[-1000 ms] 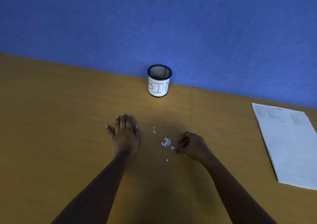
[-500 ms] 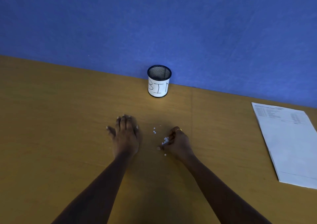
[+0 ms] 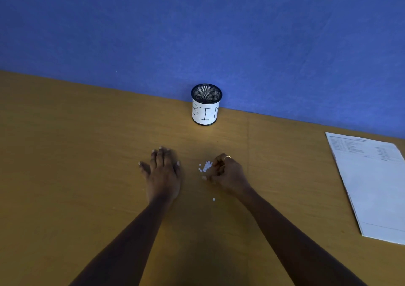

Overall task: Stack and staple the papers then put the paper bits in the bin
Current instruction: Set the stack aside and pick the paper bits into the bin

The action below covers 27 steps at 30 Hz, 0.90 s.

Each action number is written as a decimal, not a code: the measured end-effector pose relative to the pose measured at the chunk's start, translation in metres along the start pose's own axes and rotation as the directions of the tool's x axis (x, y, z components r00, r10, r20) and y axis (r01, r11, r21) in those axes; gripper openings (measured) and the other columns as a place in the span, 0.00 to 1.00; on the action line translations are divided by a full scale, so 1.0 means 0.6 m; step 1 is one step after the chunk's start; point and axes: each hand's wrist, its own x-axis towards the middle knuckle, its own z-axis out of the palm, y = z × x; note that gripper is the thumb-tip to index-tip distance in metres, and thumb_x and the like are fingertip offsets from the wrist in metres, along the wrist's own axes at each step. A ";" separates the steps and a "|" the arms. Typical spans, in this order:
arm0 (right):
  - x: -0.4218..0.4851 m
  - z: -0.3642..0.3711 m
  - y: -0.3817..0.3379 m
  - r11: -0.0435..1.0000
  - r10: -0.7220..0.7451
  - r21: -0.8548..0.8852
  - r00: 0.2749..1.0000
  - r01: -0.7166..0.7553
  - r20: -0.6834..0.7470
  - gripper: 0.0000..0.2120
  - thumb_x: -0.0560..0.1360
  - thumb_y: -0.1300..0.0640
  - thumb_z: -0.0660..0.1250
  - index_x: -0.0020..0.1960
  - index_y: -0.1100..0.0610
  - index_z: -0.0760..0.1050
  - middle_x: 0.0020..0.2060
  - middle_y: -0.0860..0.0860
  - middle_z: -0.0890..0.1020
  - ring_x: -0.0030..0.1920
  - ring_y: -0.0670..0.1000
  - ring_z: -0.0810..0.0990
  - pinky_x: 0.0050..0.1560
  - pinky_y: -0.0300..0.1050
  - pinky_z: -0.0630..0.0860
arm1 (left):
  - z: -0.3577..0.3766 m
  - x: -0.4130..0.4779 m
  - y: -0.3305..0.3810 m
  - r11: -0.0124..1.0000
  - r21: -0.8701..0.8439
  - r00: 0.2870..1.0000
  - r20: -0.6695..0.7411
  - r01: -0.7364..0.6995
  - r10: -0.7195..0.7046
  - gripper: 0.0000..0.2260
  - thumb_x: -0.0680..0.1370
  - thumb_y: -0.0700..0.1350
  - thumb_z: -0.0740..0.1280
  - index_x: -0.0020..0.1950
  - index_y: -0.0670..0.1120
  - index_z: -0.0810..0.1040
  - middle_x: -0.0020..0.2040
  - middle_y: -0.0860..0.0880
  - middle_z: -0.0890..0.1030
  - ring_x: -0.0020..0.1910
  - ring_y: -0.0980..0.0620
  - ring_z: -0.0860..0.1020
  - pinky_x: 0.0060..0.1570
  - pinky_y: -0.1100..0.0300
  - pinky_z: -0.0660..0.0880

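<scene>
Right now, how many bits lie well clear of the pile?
1: a lone bit between the forearms, nearer the person than the pile by the right hand. Hands may hide others.

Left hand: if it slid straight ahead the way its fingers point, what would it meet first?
Probably nothing on the table: the left hand lies flat, fingers pointing away, and that line looks bare up to the blue wall, passing left of the bin, though narrowly.
</scene>
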 end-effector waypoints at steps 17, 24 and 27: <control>-0.023 -0.020 0.014 0.987 -0.014 -0.154 0.989 0.038 0.150 0.24 0.56 0.61 0.81 0.44 0.57 0.71 0.38 0.48 0.73 0.33 0.43 0.72 0.30 0.27 0.70 | 0.003 0.001 0.000 1.000 0.003 1.000 -0.008 0.013 -0.013 0.25 0.81 0.53 0.48 0.75 0.43 0.57 0.76 0.46 0.58 0.76 0.47 0.53 0.71 0.39 0.46; 0.017 -0.007 0.004 0.993 -0.027 -0.119 0.995 0.016 -0.095 0.23 0.56 0.60 0.81 0.43 0.58 0.70 0.42 0.50 0.72 0.38 0.46 0.70 0.32 0.27 0.67 | 0.000 0.000 0.000 1.000 0.011 1.000 0.002 0.005 -0.005 0.27 0.79 0.55 0.45 0.75 0.43 0.58 0.76 0.46 0.58 0.76 0.47 0.53 0.71 0.39 0.47; 0.033 0.004 0.004 0.992 -0.045 -0.124 0.985 0.024 -0.169 0.21 0.58 0.59 0.80 0.40 0.56 0.70 0.41 0.50 0.72 0.40 0.48 0.71 0.39 0.38 0.68 | -0.001 0.000 0.000 1.000 0.009 1.000 0.011 0.007 -0.007 0.23 0.81 0.51 0.50 0.75 0.44 0.57 0.76 0.46 0.57 0.76 0.48 0.52 0.71 0.40 0.46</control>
